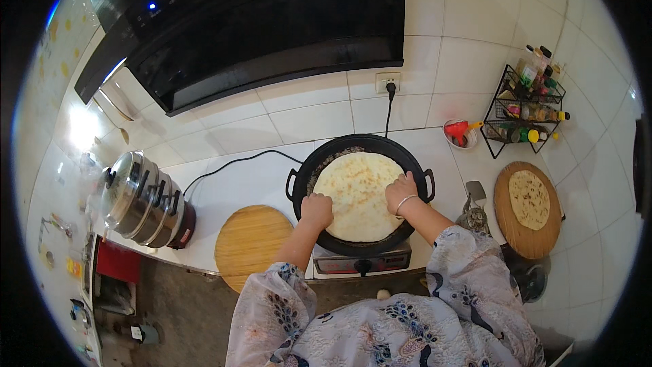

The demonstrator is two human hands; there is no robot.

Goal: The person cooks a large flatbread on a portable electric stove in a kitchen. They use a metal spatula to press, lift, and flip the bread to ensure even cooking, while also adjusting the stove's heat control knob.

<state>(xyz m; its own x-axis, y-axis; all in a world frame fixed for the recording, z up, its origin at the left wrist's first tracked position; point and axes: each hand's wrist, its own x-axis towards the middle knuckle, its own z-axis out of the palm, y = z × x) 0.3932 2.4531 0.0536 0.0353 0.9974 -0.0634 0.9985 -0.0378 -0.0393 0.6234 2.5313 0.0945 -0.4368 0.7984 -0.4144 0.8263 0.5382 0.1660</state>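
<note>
A large round flatbread (358, 183), pale with light brown patches, lies in a black two-handled pan (406, 156). The pan stands on an electric cooker (339, 265) with a front panel. At the bread's left edge, my left hand (317, 211) has its fingers closed on the rim of the bread. My right hand (402, 191), with a bracelet at the wrist, pinches the opposite edge. Both sets of fingertips are partly hidden. The bread covers most of the pan's base; some speckled surface shows at the upper left.
Left of the pan lies a round wooden board (251, 241), with a stacked steamer (146, 197) beyond. To the right are a spatula (477, 194) and a wooden board (506, 214) bearing another flatbread (530, 198). A spice rack (526, 112) and small bowl (449, 139) stand behind. A range hood (272, 34) overhangs.
</note>
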